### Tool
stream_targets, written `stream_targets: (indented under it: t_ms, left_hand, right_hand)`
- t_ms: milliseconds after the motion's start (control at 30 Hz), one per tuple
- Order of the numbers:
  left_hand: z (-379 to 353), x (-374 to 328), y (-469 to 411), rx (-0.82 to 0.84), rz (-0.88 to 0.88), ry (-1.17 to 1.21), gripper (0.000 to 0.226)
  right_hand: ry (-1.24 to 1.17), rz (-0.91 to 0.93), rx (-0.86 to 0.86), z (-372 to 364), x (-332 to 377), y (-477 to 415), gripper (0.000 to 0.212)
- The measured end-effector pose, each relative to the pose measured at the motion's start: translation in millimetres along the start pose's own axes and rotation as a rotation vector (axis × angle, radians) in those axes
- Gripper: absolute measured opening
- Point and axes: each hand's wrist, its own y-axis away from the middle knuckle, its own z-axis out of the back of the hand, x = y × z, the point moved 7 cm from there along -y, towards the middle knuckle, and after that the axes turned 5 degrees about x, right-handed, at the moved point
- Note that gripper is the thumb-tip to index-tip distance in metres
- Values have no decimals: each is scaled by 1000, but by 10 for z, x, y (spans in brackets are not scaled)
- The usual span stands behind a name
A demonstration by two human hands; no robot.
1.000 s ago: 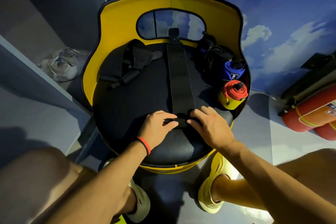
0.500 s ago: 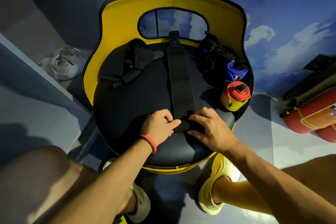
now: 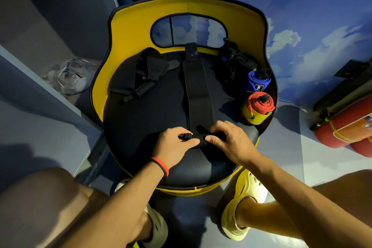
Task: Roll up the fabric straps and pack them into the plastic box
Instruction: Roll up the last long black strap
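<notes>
Blue cloud-painted walls point(image 3: 302, 16) close round a chair point(image 3: 128, 32) whose black seat point(image 3: 141, 127) is the work surface. A black strap point(image 3: 198, 90) runs down its middle from back edge to front. There both hands grip its roll point(image 3: 198, 138) - left hand point(image 3: 175, 145) pinching one end, right hand point(image 3: 229, 143) curled over the other. The roll looks slightly thicker than a second ago, so rolling is under way, though most of the strap lies flat. The seat's middle ahead is free; a red roll point(image 3: 260, 103) and blue roll point(image 3: 258, 81) crowd the right edge. No box plainly shows.
</notes>
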Motion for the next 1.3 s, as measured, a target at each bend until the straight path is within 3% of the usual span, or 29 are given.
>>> stream_targets:
  t_ms: [233,500,633,767,1000,1133,1233,1300]
  left_hand:
    - [-11,33,-94,-25,94,-69,41]
    - [17,63,-63,10,214,113,30]
    - [31,-6,13,-111,110,-136,32]
    - [4,11,78,-102,148,57,24]
    - [6,69,46,-58,273,115,24]
    - [-13,121,11,-71,317,205,26]
    - [-8,82,-7,-38,249,65,38]
    - [51,41,-22,-101,146,-308,52]
  right_hand:
    - [129,53,42,-22,-2,45,60]
    - [31,0,126,33,-12,65,51]
    - [20,-67,158,33,13,17,50]
    - [1,-87,145,22,47,39,51]
    - [-50,-33,53,59,154,141,32]
    - [-10,-42,110,16,109,136,50]
    - [-3,-61,128,24,54,83,49]
    - [-38,-92,182,26,15,36,47]
